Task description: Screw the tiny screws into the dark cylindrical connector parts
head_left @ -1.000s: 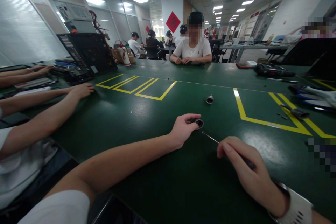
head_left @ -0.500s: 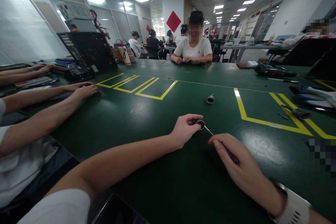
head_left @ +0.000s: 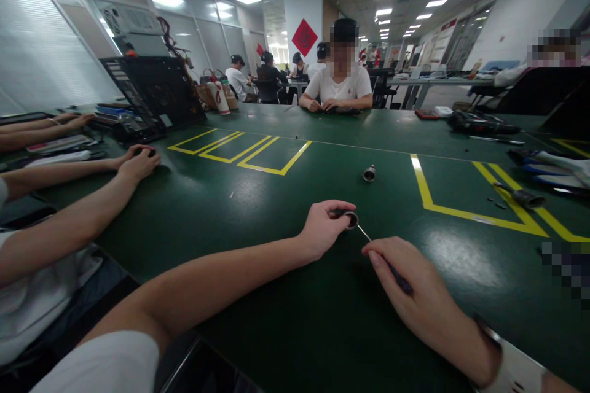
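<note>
Green table point(head_left: 295, 313): left grip point(head_left: 322, 230) grasping metal cup point(head_left: 351, 219), right grip point(head_left: 421, 276) clasping thin tool point(head_left: 400, 279) (second cup point(head_left: 369, 174) beyond).

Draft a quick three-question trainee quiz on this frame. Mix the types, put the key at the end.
1. True or false: the left hand holds a round metal part.

2. Multiple choice: which hand holds the thin-shafted tool?
A) left hand only
B) right hand only
C) both hands

3. Short answer: a second metal part sits on the green table, farther off than the left hand. Is it inside one of the yellow tape outlines or between them?

Key: 1. True. 2. B. 3. Between them.
</note>
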`<state>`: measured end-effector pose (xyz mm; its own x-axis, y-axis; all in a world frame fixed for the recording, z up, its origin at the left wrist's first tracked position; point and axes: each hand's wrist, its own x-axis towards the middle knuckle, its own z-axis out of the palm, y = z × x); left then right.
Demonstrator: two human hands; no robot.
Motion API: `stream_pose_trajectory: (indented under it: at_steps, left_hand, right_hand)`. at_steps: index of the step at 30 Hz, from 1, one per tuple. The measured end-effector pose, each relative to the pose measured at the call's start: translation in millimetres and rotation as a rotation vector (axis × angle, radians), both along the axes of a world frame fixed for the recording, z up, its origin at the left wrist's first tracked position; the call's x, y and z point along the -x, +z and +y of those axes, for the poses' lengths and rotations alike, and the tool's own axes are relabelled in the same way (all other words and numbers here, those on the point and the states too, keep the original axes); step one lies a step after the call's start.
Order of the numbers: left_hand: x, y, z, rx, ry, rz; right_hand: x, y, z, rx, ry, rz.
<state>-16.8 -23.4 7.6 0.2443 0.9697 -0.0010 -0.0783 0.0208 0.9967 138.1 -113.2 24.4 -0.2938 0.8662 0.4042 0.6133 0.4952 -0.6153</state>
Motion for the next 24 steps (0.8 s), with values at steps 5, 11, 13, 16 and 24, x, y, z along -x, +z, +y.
stream_pose_trajectory:
  at_steps: [5,11,13,16,24]
  left_hand:
    - [3.8,-0.8,0.5,-0.011,-0.059,0.011]
    - [4.4,2.5,1.5,0.016,-0.046,0.055]
    - [4.3,3.9,1.2,0.025,-0.045,0.047]
    - [4.9,5.1,0.5,0.045,-0.046,0.047]
    - [7.3,4.6,0.7,0.04,-0.078,0.041]
  right_hand:
    - [-13.6,9.8,-3.3,-0.038,-0.059,0.209]
    - [-32.3,13.7,7.6,0.201,-0.243,0.415]
    - [-33.8,11.0,11.7,0.24,-0.212,0.45]
    - [-33.1,10.5,13.9,0.303,-0.153,0.463]
    - [-29.7,19.6,12.3,0.331,-0.152,0.4]
